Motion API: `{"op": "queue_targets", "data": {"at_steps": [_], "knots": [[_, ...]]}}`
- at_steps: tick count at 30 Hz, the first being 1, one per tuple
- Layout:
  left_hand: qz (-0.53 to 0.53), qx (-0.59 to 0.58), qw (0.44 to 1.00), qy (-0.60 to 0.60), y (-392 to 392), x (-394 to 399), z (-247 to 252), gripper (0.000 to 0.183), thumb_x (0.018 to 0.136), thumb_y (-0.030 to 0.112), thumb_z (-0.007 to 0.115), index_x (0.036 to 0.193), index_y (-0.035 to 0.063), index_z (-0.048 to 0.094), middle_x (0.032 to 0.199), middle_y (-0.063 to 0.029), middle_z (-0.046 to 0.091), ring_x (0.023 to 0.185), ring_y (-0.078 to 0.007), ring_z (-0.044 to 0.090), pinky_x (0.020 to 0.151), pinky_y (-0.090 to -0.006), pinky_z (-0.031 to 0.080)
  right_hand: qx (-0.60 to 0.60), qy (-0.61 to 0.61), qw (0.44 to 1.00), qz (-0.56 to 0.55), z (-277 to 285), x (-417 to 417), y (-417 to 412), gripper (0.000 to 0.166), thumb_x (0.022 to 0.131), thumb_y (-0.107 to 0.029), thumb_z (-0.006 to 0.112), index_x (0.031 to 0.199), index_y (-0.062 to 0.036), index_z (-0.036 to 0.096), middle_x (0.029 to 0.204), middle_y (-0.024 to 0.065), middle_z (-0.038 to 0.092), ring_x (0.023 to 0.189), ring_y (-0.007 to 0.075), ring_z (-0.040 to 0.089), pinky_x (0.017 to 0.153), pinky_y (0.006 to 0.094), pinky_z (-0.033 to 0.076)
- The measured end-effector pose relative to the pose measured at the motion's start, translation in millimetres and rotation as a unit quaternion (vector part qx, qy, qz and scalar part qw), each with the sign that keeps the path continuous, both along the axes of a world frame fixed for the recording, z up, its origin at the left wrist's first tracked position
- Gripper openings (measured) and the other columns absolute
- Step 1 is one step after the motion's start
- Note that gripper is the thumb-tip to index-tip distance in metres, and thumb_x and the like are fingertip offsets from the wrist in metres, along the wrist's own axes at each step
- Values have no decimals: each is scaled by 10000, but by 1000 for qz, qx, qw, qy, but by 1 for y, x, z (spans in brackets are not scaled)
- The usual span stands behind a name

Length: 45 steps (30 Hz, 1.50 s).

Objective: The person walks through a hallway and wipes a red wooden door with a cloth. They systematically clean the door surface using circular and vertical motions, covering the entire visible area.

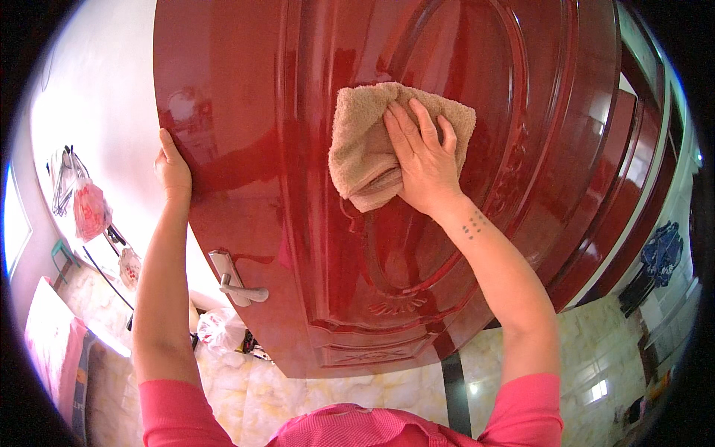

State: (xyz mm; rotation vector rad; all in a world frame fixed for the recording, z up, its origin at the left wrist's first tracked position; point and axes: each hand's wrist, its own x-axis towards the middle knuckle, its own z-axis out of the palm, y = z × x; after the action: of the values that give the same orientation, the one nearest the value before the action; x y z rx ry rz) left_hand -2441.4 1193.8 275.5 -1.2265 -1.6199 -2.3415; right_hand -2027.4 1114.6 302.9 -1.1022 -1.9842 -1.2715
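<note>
A glossy dark red door with carved oval panelling fills the middle of the view. My right hand presses a folded tan terry cloth flat against the upper panel, fingers spread over it. At the door's left edge, my left hand grips the edge with the thumb side showing; its other fingers are mostly hidden behind the door. A silver lever handle is mounted lower down near the same edge.
Plastic bags hang by the white wall at left, and a white plastic bag lies on the marbled tile floor behind the door. A pink-covered surface stands lower left. Dark blue clothing is at far right, past the red door frame.
</note>
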Motion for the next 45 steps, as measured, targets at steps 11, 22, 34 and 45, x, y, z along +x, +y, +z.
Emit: {"op": "queue_targets", "data": {"at_steps": [11,22,34,45], "knots": [[8,-6,1000,2,-8,13,3,908,893,731,240,1106,-57,637,1067,-236,650,1056,-365,580,955,-417,410,-47,-75,991,105,-99,-7,9,568,822,-155,591,1366,-91,440,1461,61,346,1384,246,235,1113,534,166],[7,8,1000,10,-10,11,3,882,904,712,272,1074,-72,639,1026,-220,655,995,-330,585,922,-393,420,26,6,995,96,-24,-32,10,647,762,-106,627,1371,-32,423,1467,82,337,1379,237,231,1064,499,236],[7,6,1000,19,-8,5,2,887,900,719,256,1127,-55,625,1085,-221,646,1063,-347,574,961,-402,402,27,-49,996,68,-68,-37,7,567,861,-175,512,1387,8,406,1486,96,332,1365,249,225,1057,450,277],[8,-12,1000,26,-6,3,2,914,877,749,252,1081,-48,651,1023,-229,658,1012,-342,598,931,-419,428,-17,-53,995,83,-94,-24,-9,544,803,-116,557,1333,-11,488,1425,83,422,1340,220,298,1054,391,269]]}}
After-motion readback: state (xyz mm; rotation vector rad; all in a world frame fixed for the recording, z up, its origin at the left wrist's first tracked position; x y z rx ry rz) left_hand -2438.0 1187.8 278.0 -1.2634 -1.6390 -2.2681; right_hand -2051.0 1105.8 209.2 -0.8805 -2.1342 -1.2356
